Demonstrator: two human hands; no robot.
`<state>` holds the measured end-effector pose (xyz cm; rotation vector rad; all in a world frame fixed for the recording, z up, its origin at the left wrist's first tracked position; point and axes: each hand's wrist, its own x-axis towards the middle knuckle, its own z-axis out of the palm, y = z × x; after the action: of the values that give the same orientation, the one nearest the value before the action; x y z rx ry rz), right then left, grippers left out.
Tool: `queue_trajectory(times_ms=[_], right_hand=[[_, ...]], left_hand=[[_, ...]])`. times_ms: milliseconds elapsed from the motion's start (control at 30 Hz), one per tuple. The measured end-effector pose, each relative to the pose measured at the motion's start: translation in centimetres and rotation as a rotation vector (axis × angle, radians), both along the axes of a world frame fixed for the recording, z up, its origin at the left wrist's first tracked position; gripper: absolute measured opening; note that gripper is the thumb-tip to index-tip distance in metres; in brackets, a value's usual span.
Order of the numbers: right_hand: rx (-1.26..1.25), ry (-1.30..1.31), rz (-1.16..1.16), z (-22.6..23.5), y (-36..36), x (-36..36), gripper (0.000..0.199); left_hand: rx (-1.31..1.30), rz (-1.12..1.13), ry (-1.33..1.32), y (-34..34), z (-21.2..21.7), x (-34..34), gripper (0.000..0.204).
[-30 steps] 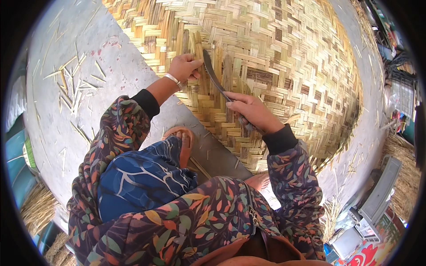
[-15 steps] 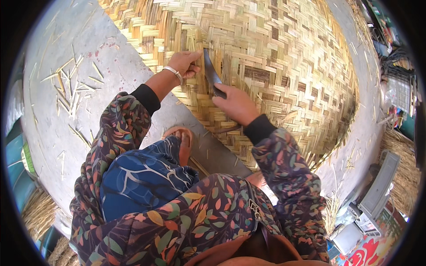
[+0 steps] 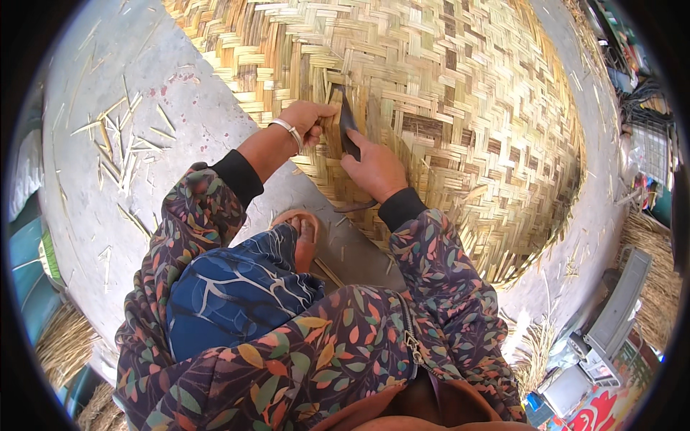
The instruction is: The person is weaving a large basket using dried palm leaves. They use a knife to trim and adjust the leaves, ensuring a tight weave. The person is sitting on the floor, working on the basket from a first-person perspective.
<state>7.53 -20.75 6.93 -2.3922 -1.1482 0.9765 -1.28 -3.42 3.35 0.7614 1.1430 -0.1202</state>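
Note:
A large woven mat of flat, bamboo-like strips lies on the floor ahead of me. My right hand is wrapped round a knife with a dark curved blade; its tip points away from me, over the mat. Close to the left of the blade, my left hand is closed, thumb and fingers pinching a pale strip at the mat's near left part. The blade lies against or just beside that strip; which one I cannot tell. My right palm hides most of the handle, whose dark end shows below it.
Cut strip pieces are scattered on the grey floor at the left. My sandalled foot stands by the mat's near edge. Bundles of straw-like fibre and a long grey object are at the right.
My left hand has come a little nearer to me along the strip. My right hand and the knife have shifted slightly left, and the blade now stands closer to upright in the view.

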Motion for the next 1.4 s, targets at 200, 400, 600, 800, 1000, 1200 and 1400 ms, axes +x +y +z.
queue_trajectory(times_ms=[200, 400, 600, 800, 1000, 1200, 1400], right_hand=[[-0.038, -0.026, 0.029, 0.5, 0.3, 0.0, 0.054], [-0.042, -0.068, 0.066, 0.4, -0.4, 0.2, 0.054], [-0.053, -0.081, 0.106, 0.8, 0.1, 0.2, 0.054], [-0.102, -0.093, 0.17, 3.6, -2.2, 1.0, 0.045], [-0.341, 0.142, 0.289, 10.8, -11.3, 2.5, 0.053], [0.083, 0.697, -0.101, 10.7, -13.6, 5.3, 0.057], [-0.014, 0.882, -0.318, 12.2, -12.5, 6.3, 0.058]], left_hand=[[0.158, 0.032, 0.132, 0.5, -1.8, 1.9, 0.02], [0.243, -0.145, 0.067, 0.7, -0.6, 1.9, 0.028], [0.97, -0.779, 0.2, 1.5, 1.0, 0.4, 0.041], [1.24, -0.732, 0.193, 0.2, -1.3, 0.7, 0.048], [1.378, -0.795, 0.257, -0.6, -3.2, -0.5, 0.043], [1.28, -0.473, 0.07, -1.2, -3.4, 0.2, 0.03], [0.455, -0.274, -0.037, -0.8, -1.3, 3.5, 0.034]])
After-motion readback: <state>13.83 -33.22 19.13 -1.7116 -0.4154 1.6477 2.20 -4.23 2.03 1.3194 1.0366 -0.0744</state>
